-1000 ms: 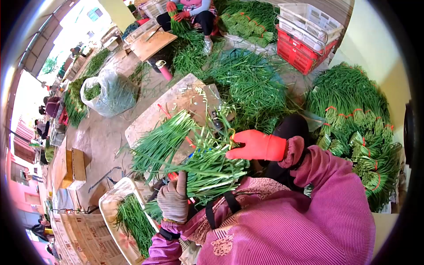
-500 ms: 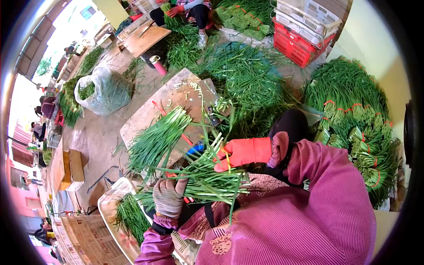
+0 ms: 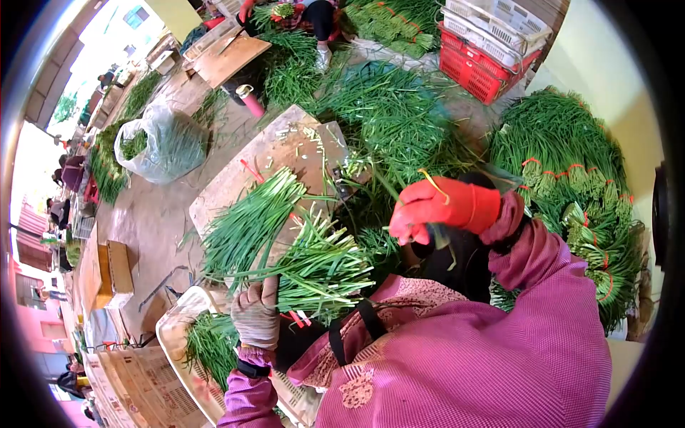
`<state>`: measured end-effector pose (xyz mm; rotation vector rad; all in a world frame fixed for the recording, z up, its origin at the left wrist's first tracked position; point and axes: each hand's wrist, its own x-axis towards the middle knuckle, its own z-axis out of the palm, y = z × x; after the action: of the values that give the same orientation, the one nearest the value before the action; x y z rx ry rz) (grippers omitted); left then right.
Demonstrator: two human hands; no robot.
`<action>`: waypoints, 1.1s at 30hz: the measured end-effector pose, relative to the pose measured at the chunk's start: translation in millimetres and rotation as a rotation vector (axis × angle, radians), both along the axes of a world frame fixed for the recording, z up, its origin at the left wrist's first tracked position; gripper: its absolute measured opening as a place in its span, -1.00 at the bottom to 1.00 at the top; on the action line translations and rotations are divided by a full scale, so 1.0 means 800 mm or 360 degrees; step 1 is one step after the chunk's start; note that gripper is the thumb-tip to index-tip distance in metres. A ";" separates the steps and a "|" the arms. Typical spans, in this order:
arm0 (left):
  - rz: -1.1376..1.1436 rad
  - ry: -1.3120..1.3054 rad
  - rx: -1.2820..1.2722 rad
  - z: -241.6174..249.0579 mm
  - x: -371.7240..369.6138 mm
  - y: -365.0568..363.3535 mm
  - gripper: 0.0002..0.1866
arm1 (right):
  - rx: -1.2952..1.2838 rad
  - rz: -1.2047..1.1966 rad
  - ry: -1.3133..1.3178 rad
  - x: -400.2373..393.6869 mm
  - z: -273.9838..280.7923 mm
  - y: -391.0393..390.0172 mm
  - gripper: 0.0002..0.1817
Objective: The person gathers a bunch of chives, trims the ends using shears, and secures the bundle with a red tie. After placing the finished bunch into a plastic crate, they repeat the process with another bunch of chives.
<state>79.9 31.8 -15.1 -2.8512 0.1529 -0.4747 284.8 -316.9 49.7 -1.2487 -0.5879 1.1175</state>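
My left hand (image 3: 255, 314), in a grey knit glove, is closed around the leafy end of a bunch of garlic chives (image 3: 325, 267), its pale cut stems fanned toward the right. My right hand (image 3: 442, 207), in a red rubber glove, is raised to the right of the bunch and apart from it. Its fingers are pinched on a few loose chive blades (image 3: 449, 250) that hang below. A yellow band (image 3: 434, 184) loops over that glove. Beyond my left hand, another chive bunch (image 3: 253, 221) lies on the worn board (image 3: 228, 171), which carries cut stem bits.
A white crate (image 3: 171, 335) with chives stands by my left arm. Loose chives (image 3: 389, 114) are heaped ahead. Tied bundles (image 3: 564, 171) are stacked at right, below red and white crates (image 3: 471, 64). A plastic bag (image 3: 164, 146) and pink bottle (image 3: 251, 101) stand on the floor. Another person sits ahead.
My right hand has moved up and right, away from the bunch, with loose blades in it. My left hand has shifted slightly left and still holds the bunch.
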 end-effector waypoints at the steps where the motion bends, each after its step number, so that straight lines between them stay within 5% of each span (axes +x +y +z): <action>1: -0.0002 -0.0025 -0.0007 0.000 0.001 -0.003 -0.51 | -0.0212 -0.0008 -0.0228 -0.015 -0.001 0.011 -0.63; 4: -0.0013 -0.0037 -0.0002 0.002 0.006 -0.010 -0.52 | -0.0784 -0.0040 -0.1127 -0.055 0.014 0.039 -0.54; 10: 0.0022 0.0054 -0.0012 0.008 0.004 -0.017 -0.47 | -0.0806 -0.0032 -0.0493 -0.053 -0.019 0.065 -0.66; 13: 0.0012 0.0044 -0.0057 0.002 0.000 -0.012 -0.43 | -0.0604 -0.0528 -0.0434 -0.038 -0.018 0.054 -0.74; 16: 0.0077 0.0111 -0.0127 -0.002 0.000 -0.011 -0.38 | -0.0509 -0.0583 -0.1014 -0.044 -0.022 0.049 -0.69; 19: 0.0096 0.0130 -0.0141 -0.001 0.004 -0.018 -0.38 | -0.0519 -0.0670 -0.1760 -0.064 -0.054 0.071 -0.33; 22: 0.0031 -0.0013 -0.0039 -0.002 0.007 -0.026 -0.44 | -0.0604 -0.0621 -0.1797 -0.074 -0.074 0.098 -0.22; 23: 0.0070 0.0022 -0.0065 -0.002 0.006 -0.028 -0.44 | -0.0529 -0.0927 -0.1898 -0.079 -0.098 0.110 -0.33; 27: 0.0150 0.0136 -0.0059 -0.003 0.002 -0.028 -0.42 | -0.0829 -0.0703 -0.1431 -0.068 -0.077 0.114 -0.67; 30: 0.0126 0.0177 -0.0035 -0.002 -0.001 -0.023 -0.39 | -0.0796 -0.0654 -0.1493 -0.044 -0.086 0.092 -0.76; 31: 0.0153 0.0186 -0.0085 -0.001 -0.003 -0.021 -0.39 | -0.0347 -0.0760 -0.1557 -0.030 -0.107 0.075 -0.79; 32: 0.0181 0.0196 -0.0134 0.000 -0.006 -0.019 -0.38 | 0.0198 -0.0836 -0.0794 -0.004 -0.123 0.058 -0.75; 33: 0.0275 0.0251 -0.0200 -0.002 -0.009 -0.018 -0.36 | -0.0285 -0.0921 -0.0730 0.007 -0.097 0.038 -0.73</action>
<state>72.9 17.2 -17.0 -2.9891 -0.0985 -0.2323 290.4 -286.4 -27.8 -1.7105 -0.4215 0.4036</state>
